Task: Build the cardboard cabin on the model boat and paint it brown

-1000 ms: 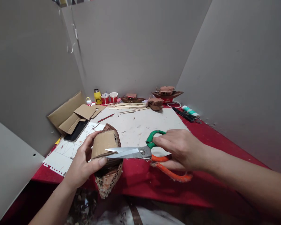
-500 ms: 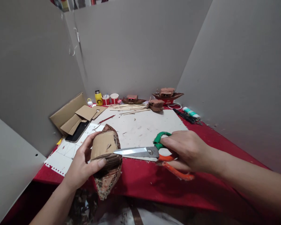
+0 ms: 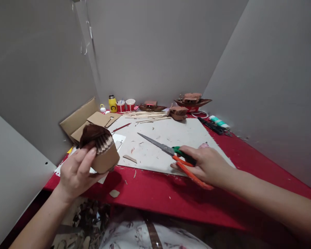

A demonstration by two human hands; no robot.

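At the left, my left hand (image 3: 79,170) grips a small cardboard model (image 3: 106,158), tilted up above the table. The model has a plain tan face, a row of ridged corrugations and a dark brown part. My right hand (image 3: 206,162) holds scissors (image 3: 168,149) with green and orange handles. Their blades look closed and point up and left over the white board (image 3: 150,152), apart from the model. A thin cardboard strip (image 3: 130,158) lies on the board, and a small scrap (image 3: 114,193) is on the red cloth.
Brown model boats (image 3: 193,99) stand at the back beside thin wooden sticks (image 3: 150,116), red-and-white cups (image 3: 130,104) and a yellow bottle (image 3: 112,103). Cardboard sheets (image 3: 77,116) lean at the left. A white-green tube (image 3: 219,122) lies at the right.
My left hand has turned the model over and lifted it away from the scissors. The scissors now angle upward. A strip and a scrap have appeared on the board and cloth.
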